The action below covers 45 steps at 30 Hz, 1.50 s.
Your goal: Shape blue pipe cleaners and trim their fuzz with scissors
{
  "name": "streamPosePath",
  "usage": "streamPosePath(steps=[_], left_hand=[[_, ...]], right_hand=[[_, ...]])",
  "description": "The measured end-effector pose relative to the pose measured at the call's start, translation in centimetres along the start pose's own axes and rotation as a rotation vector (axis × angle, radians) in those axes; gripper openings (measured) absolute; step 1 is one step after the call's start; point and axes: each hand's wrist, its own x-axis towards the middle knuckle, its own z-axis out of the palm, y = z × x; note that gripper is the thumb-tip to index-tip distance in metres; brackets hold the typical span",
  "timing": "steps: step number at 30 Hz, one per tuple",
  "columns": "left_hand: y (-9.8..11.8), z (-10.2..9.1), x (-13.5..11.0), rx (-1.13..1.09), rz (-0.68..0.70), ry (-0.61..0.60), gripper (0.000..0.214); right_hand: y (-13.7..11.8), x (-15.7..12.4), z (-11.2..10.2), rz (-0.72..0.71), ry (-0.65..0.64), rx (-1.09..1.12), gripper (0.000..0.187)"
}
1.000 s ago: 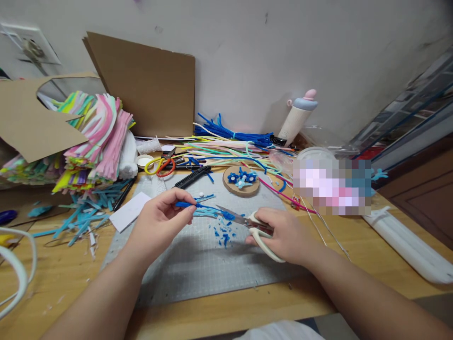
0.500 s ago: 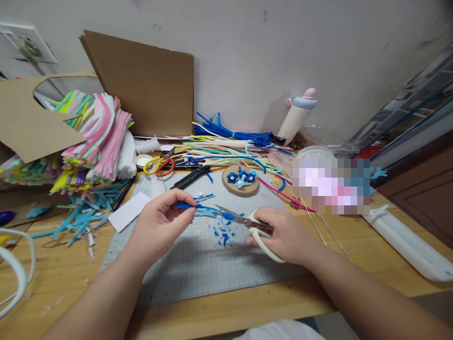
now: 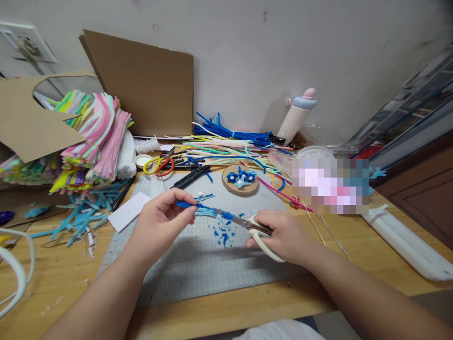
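Observation:
My left hand (image 3: 161, 222) pinches a short dark blue pipe cleaner (image 3: 187, 205) above the grey cutting mat (image 3: 198, 264). White-handled scissors (image 3: 255, 230) are gripped by my right hand (image 3: 283, 236), their blades pointing left with the tips almost at the end of the pipe cleaner. Small blue cut scraps (image 3: 222, 233) lie on the mat under the blades. Light blue pieces (image 3: 205, 212) rest just behind the pipe cleaner.
A round wooden disc with blue flowers (image 3: 241, 179) sits at the mat's far edge. Loose pipe cleaners (image 3: 226, 141), red and yellow scissors (image 3: 159, 165) and a black tool (image 3: 191, 176) lie behind. A coloured stack (image 3: 95, 137) and cardboard (image 3: 141, 85) stand left, a white bottle (image 3: 297, 115) right.
The scissors' blades have slid left, closer to the end of the pipe cleaner. My left hand has stayed in place.

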Motion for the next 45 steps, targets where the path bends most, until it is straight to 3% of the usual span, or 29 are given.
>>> streamPosePath(steps=[5,9,13,18,24,27,34,45], left_hand=[[-0.3,-0.1,0.3,-0.059,-0.014,-0.006,0.015],[-0.2,-0.2,0.3,-0.058,0.003,0.041,0.016],[0.2,0.0,0.2,-0.053,-0.072,0.037,0.018],[-0.1,0.3,0.2,-0.186,-0.159,-0.064,0.016],[-0.2,0.4,0.2,-0.531,-0.275,-0.266,0.013],[0.0,0.4,0.2,-0.583,-0.313,-0.274,0.019],[-0.5,0.5,0.4,-0.455,-0.195,-0.135,0.014],[-0.6,0.1,0.1,-0.304,-0.071,-0.278,0.009]], right_hand=[[0.0,0.0,0.0,0.057,-0.018,0.060,0.037],[-0.1,0.2,-0.4,0.074,0.049,0.053,0.034],[-0.3,0.3,-0.6,0.023,0.108,0.011,0.025],[-0.7,0.2,-0.4,-0.081,0.112,-0.080,0.021],[-0.4,0.2,-0.2,-0.080,0.091,-0.113,0.021],[-0.4,0.2,-0.2,-0.084,0.089,-0.109,0.020],[-1.0,0.2,-0.4,-0.076,0.079,-0.045,0.021],[-0.7,0.1,-0.2,-0.009,-0.009,0.073,0.028]])
